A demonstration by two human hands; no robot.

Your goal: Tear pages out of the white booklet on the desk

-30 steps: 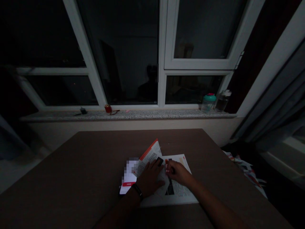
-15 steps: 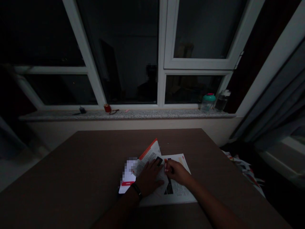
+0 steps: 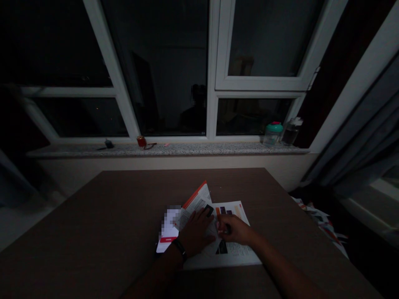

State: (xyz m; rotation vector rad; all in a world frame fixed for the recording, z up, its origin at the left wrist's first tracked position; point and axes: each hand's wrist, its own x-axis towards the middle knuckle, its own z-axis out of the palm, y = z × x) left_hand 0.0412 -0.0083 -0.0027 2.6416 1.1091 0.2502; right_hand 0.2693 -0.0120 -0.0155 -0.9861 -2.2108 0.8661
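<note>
Pressing down on a printed leaflet on the table, the left hand lies spread over its folded-back flap. The right hand curls its grip closed just beside it, pinching what cannot be told. The leaflet's lower sheet lies open.

Smooth paper leaflet, matt brown tabletop, speckled stone sill

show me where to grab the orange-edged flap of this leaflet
Probably best to take the orange-edged flap by its far tip, coming from the far side. That tip sticks out past the left hand, which lies flat over the flap's lower part, while the right hand sits to its right, so the far end is free of fingers.
</note>
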